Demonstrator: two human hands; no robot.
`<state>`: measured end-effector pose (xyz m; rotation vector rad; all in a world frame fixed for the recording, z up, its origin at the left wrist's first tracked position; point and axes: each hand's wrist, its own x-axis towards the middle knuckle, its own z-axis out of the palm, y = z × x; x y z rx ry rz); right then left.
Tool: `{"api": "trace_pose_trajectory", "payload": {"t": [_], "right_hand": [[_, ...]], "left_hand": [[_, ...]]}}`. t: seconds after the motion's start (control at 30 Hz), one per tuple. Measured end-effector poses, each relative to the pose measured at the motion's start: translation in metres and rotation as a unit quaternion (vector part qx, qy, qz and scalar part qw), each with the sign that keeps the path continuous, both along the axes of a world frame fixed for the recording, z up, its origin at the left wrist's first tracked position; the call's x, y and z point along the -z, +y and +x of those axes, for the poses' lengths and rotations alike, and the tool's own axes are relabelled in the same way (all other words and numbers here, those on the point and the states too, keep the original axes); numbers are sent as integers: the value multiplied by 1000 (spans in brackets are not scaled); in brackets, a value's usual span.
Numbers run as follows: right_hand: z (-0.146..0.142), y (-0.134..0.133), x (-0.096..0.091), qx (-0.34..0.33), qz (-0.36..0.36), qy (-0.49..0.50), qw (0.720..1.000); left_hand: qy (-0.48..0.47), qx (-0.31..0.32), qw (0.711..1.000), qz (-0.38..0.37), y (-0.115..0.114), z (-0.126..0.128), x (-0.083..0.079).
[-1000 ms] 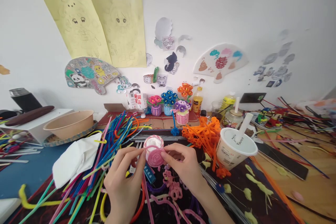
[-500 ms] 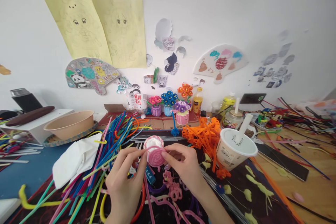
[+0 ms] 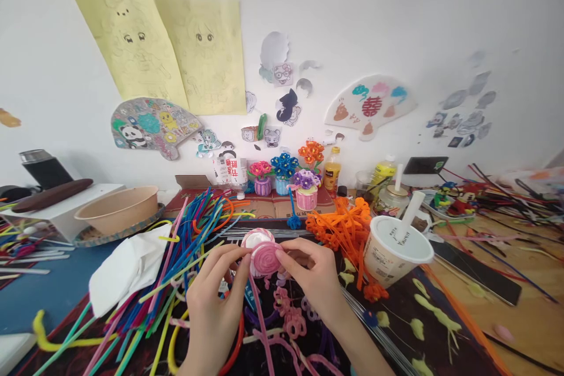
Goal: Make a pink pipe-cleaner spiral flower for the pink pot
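Both hands hold a pink spiral coil of pipe cleaner (image 3: 265, 258) just above the table, in front of a small pink-wrapped cup with a white top (image 3: 255, 239). My left hand (image 3: 214, 305) pinches the coil's left edge with thumb and forefinger. My right hand (image 3: 314, 279) pinches its right edge, fingers curled. A loose pink tail (image 3: 261, 317) hangs from the coil down between my hands. Pink looped pipe-cleaner pieces (image 3: 291, 318) lie on the dark mat under my right hand.
A heap of coloured pipe cleaners (image 3: 185, 247) and a white tissue (image 3: 127, 267) lie left; a paper bowl (image 3: 118, 209) stands behind. Orange pipe cleaners (image 3: 341, 224) and a tilted lidded drink cup with straw (image 3: 394, 249) sit right. Small pipe-cleaner flower pots (image 3: 291, 179) line the wall.
The coil has tipped up and turned slightly in my fingers, and both hands have lifted a little toward the cup. The pink tail now hangs straighter between my hands.
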<state>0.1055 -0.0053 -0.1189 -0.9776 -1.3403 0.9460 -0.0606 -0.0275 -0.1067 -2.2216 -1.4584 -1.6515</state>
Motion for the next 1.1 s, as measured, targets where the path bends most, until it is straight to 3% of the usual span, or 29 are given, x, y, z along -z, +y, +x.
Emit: {"api": "trace_pose_trajectory", "payload": {"t": [0.47, 1.1], "right_hand": [[2, 1, 0, 12, 12, 5, 1000], [3, -1, -2, -30, 13, 56, 998]], "left_hand": [[-56, 58, 995, -61, 0, 1, 0], [-44, 59, 997, -33, 0, 1, -4]]}}
